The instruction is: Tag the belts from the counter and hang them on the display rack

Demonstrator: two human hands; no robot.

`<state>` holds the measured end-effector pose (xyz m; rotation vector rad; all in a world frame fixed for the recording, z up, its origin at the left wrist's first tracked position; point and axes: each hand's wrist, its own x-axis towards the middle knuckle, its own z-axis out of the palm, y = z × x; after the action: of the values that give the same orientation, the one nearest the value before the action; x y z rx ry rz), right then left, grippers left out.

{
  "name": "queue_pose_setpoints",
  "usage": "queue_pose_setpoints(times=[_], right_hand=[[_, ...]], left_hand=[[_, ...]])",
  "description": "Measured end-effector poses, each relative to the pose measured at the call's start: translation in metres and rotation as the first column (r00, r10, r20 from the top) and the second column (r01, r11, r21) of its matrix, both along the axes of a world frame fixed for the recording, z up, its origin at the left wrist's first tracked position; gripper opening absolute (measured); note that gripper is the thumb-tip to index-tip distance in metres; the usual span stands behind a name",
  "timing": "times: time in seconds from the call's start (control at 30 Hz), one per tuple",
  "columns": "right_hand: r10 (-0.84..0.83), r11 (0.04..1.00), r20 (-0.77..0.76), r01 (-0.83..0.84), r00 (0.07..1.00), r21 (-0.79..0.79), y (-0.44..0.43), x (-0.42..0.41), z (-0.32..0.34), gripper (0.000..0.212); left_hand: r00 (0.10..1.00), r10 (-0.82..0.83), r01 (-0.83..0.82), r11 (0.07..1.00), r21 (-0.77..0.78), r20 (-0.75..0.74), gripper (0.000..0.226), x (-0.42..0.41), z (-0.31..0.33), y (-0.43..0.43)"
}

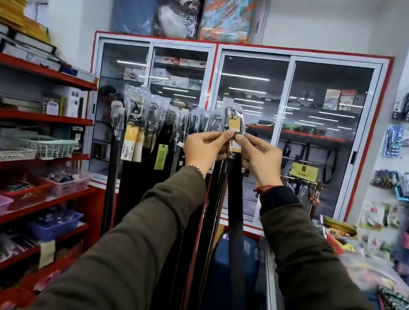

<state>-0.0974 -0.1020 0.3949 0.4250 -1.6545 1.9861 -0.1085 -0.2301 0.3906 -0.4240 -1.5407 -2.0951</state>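
Looks like the hanging step: both the left hand (206, 146) and right hand (258, 160) are pinched on the black belt (235, 213) just under its yellow tag (235, 124), up at the display rack (177, 115) among the other belts. Next I'd guess the bagged buckle end needs hooking on before letting go, can't see the hook itself though.

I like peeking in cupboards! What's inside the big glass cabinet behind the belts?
Inside the red-framed glass cabinet sit boxed goods on shelves. Hanging black belts and both hands hide its lower middle.
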Motion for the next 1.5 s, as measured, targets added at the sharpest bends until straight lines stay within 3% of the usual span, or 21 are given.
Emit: queue_pose_setpoints(times=[0.47,0.53,0.6,0.7,0.83,0.93,1.0,1.1,1.23,1.5], right_hand=[[-0.005,0.996,0.045,0.001,0.999,0.086,-0.005,-0.034,-0.009,0.037],[-0.052,0.988,0.014,0.049,0.999,0.148,-0.007,-0.041,-0.018,0.038],[-0.191,0.935,-0.124,0.219,0.974,0.280,-0.006,-0.046,-0.028,0.042],[-0.241,0.766,-0.406,0.430,0.881,0.479,0.001,-0.052,-0.039,0.051],[-0.198,0.483,-0.596,0.606,0.778,0.632,0.012,-0.071,-0.045,0.058],[-0.165,0.355,-0.655,0.664,0.737,0.658,0.015,-0.084,-0.044,0.064],[-0.159,0.306,-0.648,0.661,0.745,0.685,0.015,-0.093,-0.043,0.067],[-0.159,0.259,-0.646,0.663,0.747,0.702,0.013,-0.106,-0.043,0.069],[-0.142,0.291,-0.646,0.655,0.750,0.697,0.008,-0.117,-0.047,0.070],[-0.183,0.337,-0.658,0.675,0.731,0.656,-0.001,-0.116,-0.054,0.068]], left_hand=[[0.998,0.000,0.001,1.000,-0.014,0.065,0.031,-0.013,-0.005,-0.007],[0.997,0.075,-0.072,0.994,-0.077,0.036,0.033,-0.022,-0.012,-0.009],[0.982,0.183,-0.190,0.960,-0.204,-0.054,0.037,-0.029,-0.019,-0.012],[0.920,0.267,-0.373,0.821,-0.432,-0.286,0.058,-0.033,-0.028,-0.017],[0.717,0.193,-0.674,0.436,-0.597,-0.669,0.078,-0.047,-0.026,-0.025],[0.619,0.166,-0.784,0.187,-0.592,-0.767,0.073,-0.064,-0.025,-0.031],[0.603,0.204,-0.796,0.090,-0.599,-0.771,0.073,-0.075,-0.025,-0.036],[0.604,0.212,-0.790,0.025,-0.613,-0.769,0.075,-0.091,-0.031,-0.046],[0.643,0.193,-0.760,0.042,-0.649,-0.741,0.072,-0.101,-0.039,-0.054],[0.633,0.198,-0.763,0.000,-0.646,-0.748,0.072,-0.095,-0.038,-0.054]])
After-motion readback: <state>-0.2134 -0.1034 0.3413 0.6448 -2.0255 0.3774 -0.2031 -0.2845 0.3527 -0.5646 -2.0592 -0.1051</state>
